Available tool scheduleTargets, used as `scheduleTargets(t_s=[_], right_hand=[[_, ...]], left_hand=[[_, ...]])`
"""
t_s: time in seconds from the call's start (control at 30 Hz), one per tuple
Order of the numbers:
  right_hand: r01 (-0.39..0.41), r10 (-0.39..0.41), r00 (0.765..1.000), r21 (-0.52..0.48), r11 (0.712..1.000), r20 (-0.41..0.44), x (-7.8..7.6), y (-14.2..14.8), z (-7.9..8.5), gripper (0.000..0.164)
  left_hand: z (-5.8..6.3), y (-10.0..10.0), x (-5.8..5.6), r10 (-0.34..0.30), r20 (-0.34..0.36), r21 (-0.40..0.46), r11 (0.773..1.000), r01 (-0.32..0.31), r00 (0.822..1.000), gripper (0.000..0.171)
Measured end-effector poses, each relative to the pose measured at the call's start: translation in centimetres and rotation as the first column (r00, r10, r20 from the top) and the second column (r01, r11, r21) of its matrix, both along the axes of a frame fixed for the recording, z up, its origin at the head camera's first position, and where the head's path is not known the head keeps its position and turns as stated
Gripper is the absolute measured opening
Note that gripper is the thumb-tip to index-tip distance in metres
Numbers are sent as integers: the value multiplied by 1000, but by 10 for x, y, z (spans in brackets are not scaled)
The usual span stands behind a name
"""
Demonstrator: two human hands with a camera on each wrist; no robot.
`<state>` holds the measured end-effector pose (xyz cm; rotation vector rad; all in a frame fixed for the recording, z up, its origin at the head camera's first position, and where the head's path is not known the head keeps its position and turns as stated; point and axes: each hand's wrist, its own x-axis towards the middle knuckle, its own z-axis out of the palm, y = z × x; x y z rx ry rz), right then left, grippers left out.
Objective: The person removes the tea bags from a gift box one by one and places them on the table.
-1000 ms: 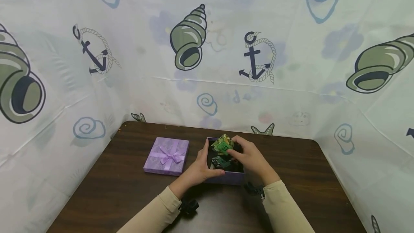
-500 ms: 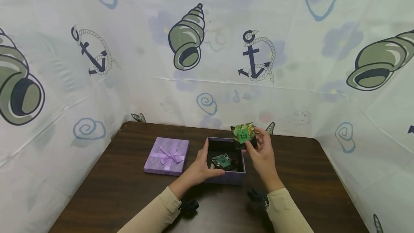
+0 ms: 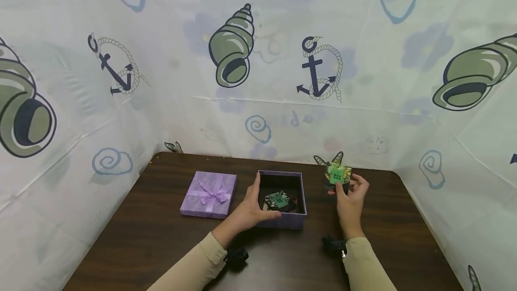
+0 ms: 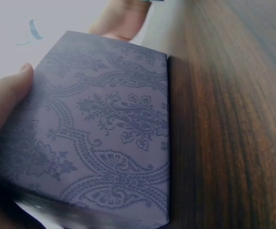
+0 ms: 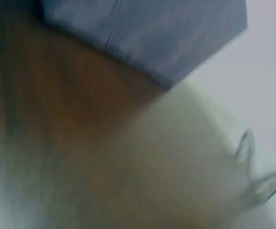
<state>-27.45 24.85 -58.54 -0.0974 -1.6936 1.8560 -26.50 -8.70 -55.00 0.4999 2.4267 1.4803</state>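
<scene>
A square purple gift-box lid (image 3: 208, 201), its surface mottled and crossed by a satiny lilac ribbon tied in a bow, lies flat on a dark wood-grain table (image 3: 145, 237). To its right, a person's left hand (image 3: 246, 210) reaches in from a beige sleeve (image 3: 198, 262), gripping the near-left corner of a matching purple box (image 3: 287, 222), thumb stretched along the near rim and fingers extended up the left wall. The left-wrist view shows the box's wall patterned with scrolls and flowers, its base on the wood. Inside the black-lined box, toward the near wall, rests a dark packet (image 3: 278, 200) with a green label and pale flecks; what lies beside it is too small to tell. Farther right, well apart from the left, the right hand (image 3: 350, 199) is raised near the table's far edge, pinching a glossy green-and-yellow packet (image 3: 337, 175) between a thumb on its front and fingers behind. The packet, bearing a bright green square, is clear of the box. Behind everything hangs a pale, creased fabric backdrop (image 3: 177, 66) printed with shells, anchors and starfish. The right-wrist view is blurred.
</scene>
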Motion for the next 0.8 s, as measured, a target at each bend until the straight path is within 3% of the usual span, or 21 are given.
scheduleTargets(t_s=[0.1, 0.23, 0.33, 0.47, 0.7, 0.8], right_hand=[[41, -40, 997, -13, 999, 68, -4, 8, -13, 58], [30, -27, 990, -20, 999, 136, -4, 12, -19, 46], [28, -52, 969, 102, 994, 241, -1, 13, -22, 39], [7, -116, 930, 299, 954, 348, 0, 14, -25, 38], [-99, -59, 910, 354, 930, 410, -4, 14, -22, 42], [-135, -71, 899, 427, 894, 432, -5, 14, -21, 45]], left_hand=[[0, 0, -1, 6, -11, 6, 1000, -6, 1000, 144], [-1, 1, -1, 13, -22, 2, 1000, -13, 1000, 143], [-2, 1, 0, 12, -9, -5, 1000, -12, 1000, 144], [-2, 1, 3, 11, 0, 2, 1000, -11, 1000, 143], [-3, 1, 2, 15, -8, -4, 1000, -15, 1000, 143], [-1, 1, 3, 17, -14, -5, 1000, -17, 1000, 143]])
